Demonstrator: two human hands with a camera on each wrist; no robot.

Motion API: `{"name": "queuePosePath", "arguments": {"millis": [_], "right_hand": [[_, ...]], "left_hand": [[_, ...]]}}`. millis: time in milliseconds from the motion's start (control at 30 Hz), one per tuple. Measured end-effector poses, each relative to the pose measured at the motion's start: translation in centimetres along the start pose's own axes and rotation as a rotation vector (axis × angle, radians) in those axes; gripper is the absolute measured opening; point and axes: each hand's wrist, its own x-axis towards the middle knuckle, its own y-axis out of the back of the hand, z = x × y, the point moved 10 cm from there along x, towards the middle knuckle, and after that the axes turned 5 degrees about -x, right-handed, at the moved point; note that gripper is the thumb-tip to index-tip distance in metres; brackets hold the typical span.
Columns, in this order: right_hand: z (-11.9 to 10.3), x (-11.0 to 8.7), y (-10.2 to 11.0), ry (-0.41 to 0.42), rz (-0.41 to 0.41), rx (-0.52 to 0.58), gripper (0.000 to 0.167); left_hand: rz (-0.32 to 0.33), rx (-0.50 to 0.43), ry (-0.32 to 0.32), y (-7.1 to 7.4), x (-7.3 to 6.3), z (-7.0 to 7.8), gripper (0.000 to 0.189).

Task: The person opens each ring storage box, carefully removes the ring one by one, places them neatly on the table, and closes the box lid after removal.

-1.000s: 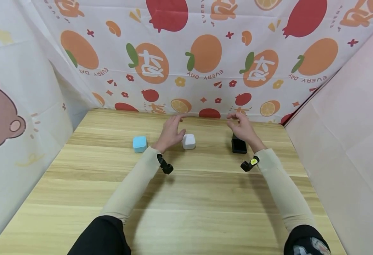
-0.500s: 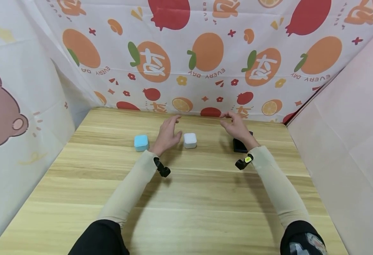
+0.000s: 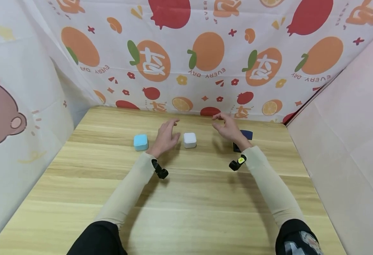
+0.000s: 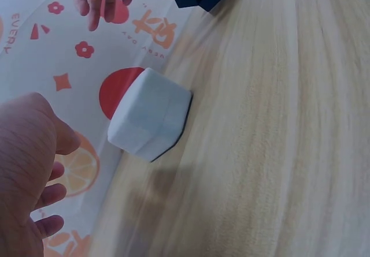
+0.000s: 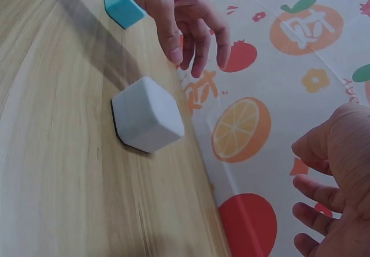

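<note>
1. Pale wood grain covers the tabletop (image 3: 205,205), with two beige sleeves (image 3: 129,191) stretched over it and a small black camera (image 3: 159,169) at the left wrist.
2. Partly hidden under the right wrist, the dark box (image 3: 236,148) stands on the tabletop; a drop of that forearm could bump it.
3. The blue block (image 3: 140,142) sits to the left of the left hand (image 3: 166,138), near the wrist, where an outward sweep might nudge it.
4. The white block (image 3: 190,140) rests on the tabletop between the hands, closer to the left one. It looks smooth and rounded, so an off-centre pinch could let it slip or spin.
5. The left hand hovers with fingers loosely bent and thumb spread, touching nothing. The right hand (image 3: 227,129) is likewise relaxed, half curled and without anything in its grasp; if both closed in together, they could collide.
6. Writing: a yellow label (image 3: 241,160) at the right wrist is too small to read. Farthest back, the fruit-printed cloth (image 3: 205,86) repeats "EVERY DAY", upside down, among large Chinese-style characters. No brand shows on either block.
</note>
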Motion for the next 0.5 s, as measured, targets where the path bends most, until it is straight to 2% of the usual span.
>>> {"name": "queuePosePath", "arguments": {"millis": [267, 500], "right_hand": [[-0.4, 0.1, -0.7, 0.003, -0.020, -0.010, 0.023], [0.0, 0.3, -1.5, -0.008, -0.045, 0.003, 0.023]], "left_hand": [[-0.001, -0.008, 0.003, -0.1, 0.0, -0.3, 0.056], [-0.029, -0.027, 0.026, -0.6, -0.1, -0.4, 0.060]]}}
